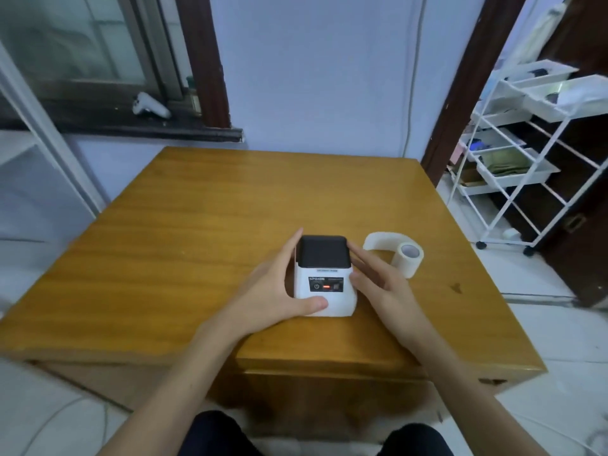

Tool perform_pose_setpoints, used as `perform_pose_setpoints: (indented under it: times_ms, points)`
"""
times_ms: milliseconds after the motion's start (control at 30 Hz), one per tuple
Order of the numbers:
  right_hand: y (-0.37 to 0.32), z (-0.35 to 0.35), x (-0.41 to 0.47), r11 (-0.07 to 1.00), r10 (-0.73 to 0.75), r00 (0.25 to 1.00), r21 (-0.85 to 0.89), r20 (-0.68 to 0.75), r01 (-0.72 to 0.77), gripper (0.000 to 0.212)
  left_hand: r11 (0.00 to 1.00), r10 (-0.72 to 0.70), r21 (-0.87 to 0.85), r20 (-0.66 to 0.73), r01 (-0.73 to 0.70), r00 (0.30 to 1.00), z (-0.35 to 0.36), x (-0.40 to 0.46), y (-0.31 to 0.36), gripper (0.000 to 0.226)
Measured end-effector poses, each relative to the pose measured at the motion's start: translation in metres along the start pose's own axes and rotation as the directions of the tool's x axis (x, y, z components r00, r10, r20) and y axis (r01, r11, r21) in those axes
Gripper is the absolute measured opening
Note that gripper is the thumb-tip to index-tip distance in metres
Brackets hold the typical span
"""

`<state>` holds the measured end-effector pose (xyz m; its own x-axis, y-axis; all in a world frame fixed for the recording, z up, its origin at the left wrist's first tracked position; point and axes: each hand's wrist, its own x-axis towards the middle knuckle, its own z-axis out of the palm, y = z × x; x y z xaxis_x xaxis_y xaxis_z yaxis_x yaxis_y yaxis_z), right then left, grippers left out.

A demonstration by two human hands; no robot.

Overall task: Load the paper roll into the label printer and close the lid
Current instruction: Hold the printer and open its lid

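Observation:
A small white label printer (324,291) with a black lid (323,251) stands on the wooden table (184,232), lid down, a red light on its front panel. My left hand (273,291) cups its left side, thumb across the lower front. My right hand (378,281) touches its right side with fingers spread. A white paper roll (406,258) lies on the table just right of the printer, a loose strip curling away behind it; neither hand touches it.
A white wire rack on wheels (513,153) with trays stands to the right of the table. A window sill (131,126) with a white controller is behind on the left. My knees show below the table's near edge.

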<state>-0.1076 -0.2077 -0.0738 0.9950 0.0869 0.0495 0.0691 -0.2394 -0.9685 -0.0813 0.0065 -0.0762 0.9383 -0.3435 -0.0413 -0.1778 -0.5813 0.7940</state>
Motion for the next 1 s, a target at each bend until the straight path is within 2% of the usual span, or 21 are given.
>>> perform_pose_setpoints:
  times_ms: [400, 1000]
  points:
    - [0.0061, -0.0040, 0.0048, 0.997, 0.026, 1.000, 0.068, 0.016, -0.027, 0.050, 1.000, -0.015, 0.021, -0.001, 0.015, 1.000, 0.0001, 0.0020, -0.0003, 0.120]
    - [0.0088, -0.0058, 0.0054, 0.999, -0.004, 1.000, 0.045, 0.026, 0.003, 0.051, 1.000, 0.016, -0.012, -0.007, -0.016, 1.000, -0.0002, 0.0008, -0.0001, 0.113]
